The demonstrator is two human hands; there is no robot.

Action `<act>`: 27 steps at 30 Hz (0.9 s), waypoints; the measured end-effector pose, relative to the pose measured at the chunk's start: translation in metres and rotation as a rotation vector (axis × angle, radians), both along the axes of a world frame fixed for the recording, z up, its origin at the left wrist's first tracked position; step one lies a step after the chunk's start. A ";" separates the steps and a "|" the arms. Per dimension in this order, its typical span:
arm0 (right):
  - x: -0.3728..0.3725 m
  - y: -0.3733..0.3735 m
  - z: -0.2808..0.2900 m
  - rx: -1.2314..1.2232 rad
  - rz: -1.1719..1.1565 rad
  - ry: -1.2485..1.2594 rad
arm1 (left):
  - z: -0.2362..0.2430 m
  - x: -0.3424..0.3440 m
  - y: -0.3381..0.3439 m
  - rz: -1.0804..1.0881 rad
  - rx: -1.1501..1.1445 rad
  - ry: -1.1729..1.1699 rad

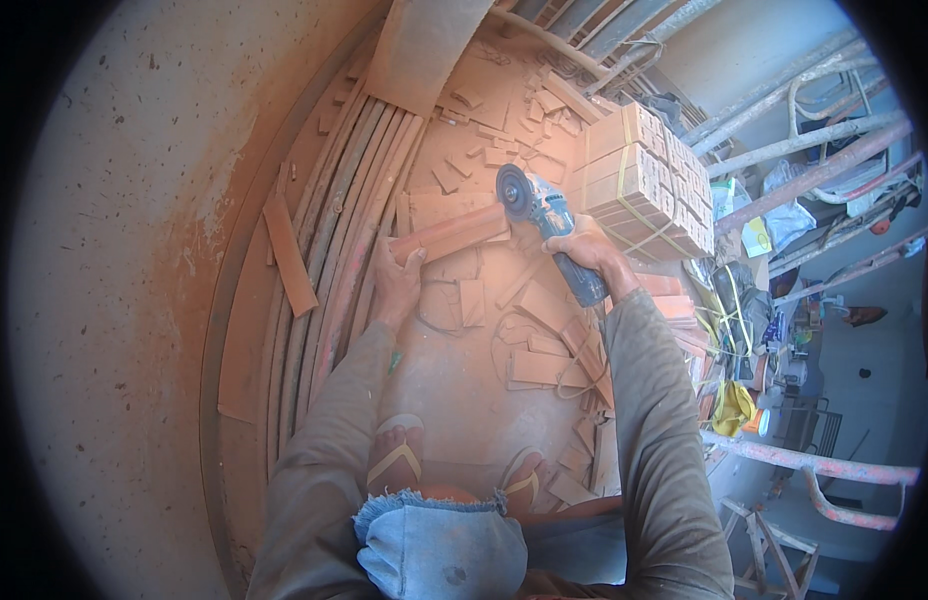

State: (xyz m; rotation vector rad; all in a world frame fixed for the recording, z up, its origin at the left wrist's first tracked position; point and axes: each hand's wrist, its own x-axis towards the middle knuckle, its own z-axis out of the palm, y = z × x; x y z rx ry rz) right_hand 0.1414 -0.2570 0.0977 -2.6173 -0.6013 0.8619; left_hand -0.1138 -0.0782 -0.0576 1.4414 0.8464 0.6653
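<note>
The left hand point(397, 287), near the middle of the frame, pinches the left end of a long red tile point(452, 232) between its thumb and fingers. The tile is in the middle of the frame and slants up to the right. The right hand point(587, 248), just right of the middle, is wrapped around a blue grinder point(554, 212). The grinder's round dark disc point(514, 192) is right by the tile's right end. I cannot tell if they touch.

Lots of broken tile bits point(548, 368) lie on the dusty floor point(439, 385), above and below the tile in the frame. A big pile of tiles tied with straps point(639, 185) sits at the upper right. Long pipes point(336, 220) lie side by side at the left, next to the wall point(134, 230). Two feet in sandals point(395, 450) are at the bottom middle. A yellow bag point(732, 408) is at the lower right, and metal bars point(814, 150) cross the upper right.
</note>
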 end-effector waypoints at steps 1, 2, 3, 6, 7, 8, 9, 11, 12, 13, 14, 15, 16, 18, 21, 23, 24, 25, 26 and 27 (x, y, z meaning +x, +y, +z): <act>0.000 0.000 0.000 -0.005 -0.001 0.004 | -0.001 0.000 0.000 0.002 -0.007 -0.006; 0.001 0.000 0.000 -0.011 -0.003 0.002 | -0.002 0.000 -0.001 0.003 -0.013 -0.012; 0.000 0.000 0.001 -0.017 -0.004 0.000 | -0.002 0.000 -0.001 0.005 -0.020 -0.017; -0.004 0.003 0.005 -0.025 -0.005 -0.008 | -0.001 0.000 -0.002 0.011 -0.035 -0.024; -0.005 0.003 0.007 -0.026 -0.006 -0.013 | 0.000 0.000 -0.002 0.007 -0.028 -0.017; -0.005 0.003 0.007 -0.027 -0.003 -0.011 | 0.000 0.000 -0.001 0.003 -0.022 -0.010; -0.005 0.004 0.008 -0.028 0.000 -0.009 | 0.000 0.000 -0.001 -0.002 -0.016 -0.003; -0.005 0.004 0.010 -0.037 0.006 -0.006 | 0.000 0.000 -0.001 0.007 0.000 0.012; -0.006 0.005 0.011 -0.044 0.009 -0.003 | 0.000 0.000 -0.002 0.011 0.007 0.020; -0.006 0.005 0.012 -0.052 0.013 -0.001 | -0.001 -0.001 -0.002 0.010 0.008 0.015; -0.007 0.005 0.013 -0.049 0.012 -0.008 | -0.003 -0.001 -0.001 0.008 0.010 0.010; -0.008 0.004 0.014 -0.046 0.010 -0.014 | -0.003 -0.001 -0.001 0.006 0.011 0.005; -0.008 0.004 0.014 -0.043 0.009 -0.020 | -0.002 -0.001 -0.002 0.008 0.009 0.008; -0.008 0.003 0.012 -0.035 0.004 -0.014 | -0.002 -0.001 -0.002 0.011 0.006 0.015; -0.011 0.003 0.015 -0.039 0.012 -0.006 | -0.004 0.000 -0.001 0.007 -0.012 0.000; -0.011 0.004 0.016 -0.034 0.021 0.005 | -0.004 -0.001 -0.001 0.016 0.013 0.013; -0.009 0.002 0.014 -0.027 0.022 0.011 | -0.001 -0.001 -0.001 0.017 0.025 0.017; -0.007 -0.001 0.012 -0.019 0.022 0.016 | 0.002 -0.001 -0.002 0.013 0.014 0.022; -0.005 -0.003 0.009 -0.014 0.022 0.012 | 0.005 0.000 -0.002 0.009 0.004 0.027; -0.005 -0.003 0.008 -0.007 0.023 0.010 | 0.007 -0.001 -0.002 0.006 -0.005 0.034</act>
